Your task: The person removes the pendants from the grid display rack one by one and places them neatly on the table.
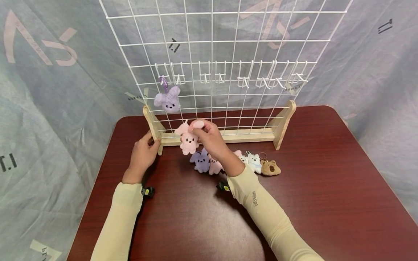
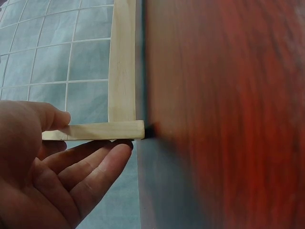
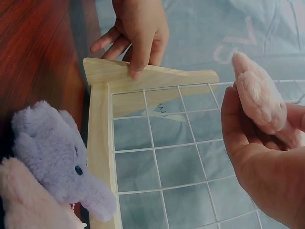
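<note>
My right hand (image 1: 210, 139) holds a pink plush keychain (image 1: 189, 142) by its ear, in front of the lower left of the white wire grid. In the right wrist view the pink plush (image 3: 259, 98) lies against my fingers. My left hand (image 1: 142, 154) grips the left wooden upright (image 1: 153, 125) of the grid stand; the left wrist view has the thumb on one face of the wood (image 2: 105, 130) and the fingers along the other. A purple plush keychain (image 1: 169, 101) hangs from a hook at the grid's left.
Several white hooks (image 1: 243, 80) run along the grid. On the table (image 1: 313, 174) in front of the stand lie a purple plush (image 1: 200, 162), a pink plush (image 1: 215, 166), a white plush (image 1: 254, 163) and a brown plush (image 1: 270, 168). My right forearm hides part of this row.
</note>
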{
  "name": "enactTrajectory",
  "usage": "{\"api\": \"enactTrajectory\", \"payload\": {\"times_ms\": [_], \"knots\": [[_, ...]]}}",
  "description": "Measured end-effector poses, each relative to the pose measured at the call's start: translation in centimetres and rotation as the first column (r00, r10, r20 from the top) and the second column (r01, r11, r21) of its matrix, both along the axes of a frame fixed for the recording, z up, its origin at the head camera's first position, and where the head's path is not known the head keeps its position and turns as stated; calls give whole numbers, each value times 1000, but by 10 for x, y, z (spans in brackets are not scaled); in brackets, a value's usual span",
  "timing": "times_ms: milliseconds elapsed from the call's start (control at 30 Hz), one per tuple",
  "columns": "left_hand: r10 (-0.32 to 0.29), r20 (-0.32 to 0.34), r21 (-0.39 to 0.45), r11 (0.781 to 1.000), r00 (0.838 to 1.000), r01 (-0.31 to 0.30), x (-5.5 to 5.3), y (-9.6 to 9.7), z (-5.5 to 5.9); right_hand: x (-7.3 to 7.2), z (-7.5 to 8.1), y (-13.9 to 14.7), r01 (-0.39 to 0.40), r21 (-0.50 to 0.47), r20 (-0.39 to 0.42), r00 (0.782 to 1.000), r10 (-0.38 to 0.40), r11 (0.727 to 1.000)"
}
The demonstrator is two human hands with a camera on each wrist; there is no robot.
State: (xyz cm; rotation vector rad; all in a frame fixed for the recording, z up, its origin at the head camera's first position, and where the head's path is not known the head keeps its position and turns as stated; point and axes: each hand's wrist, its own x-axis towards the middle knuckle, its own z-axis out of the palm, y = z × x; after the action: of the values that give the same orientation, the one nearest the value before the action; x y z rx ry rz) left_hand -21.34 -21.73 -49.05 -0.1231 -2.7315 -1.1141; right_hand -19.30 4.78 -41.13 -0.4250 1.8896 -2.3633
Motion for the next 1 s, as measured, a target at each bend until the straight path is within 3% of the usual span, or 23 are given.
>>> {"api": "enactTrajectory", "payload": {"times_ms": [600, 1000], "knots": [[-12, -8, 7, 1000, 1000, 12, -1, 1, 1, -4, -9, -1, -33, 100, 12, 999, 32, 994], [-15, -21, 12, 1000, 1000, 16, -1, 2, -1, -7, -18, -1, -82, 285, 6, 996, 84, 955]]}}
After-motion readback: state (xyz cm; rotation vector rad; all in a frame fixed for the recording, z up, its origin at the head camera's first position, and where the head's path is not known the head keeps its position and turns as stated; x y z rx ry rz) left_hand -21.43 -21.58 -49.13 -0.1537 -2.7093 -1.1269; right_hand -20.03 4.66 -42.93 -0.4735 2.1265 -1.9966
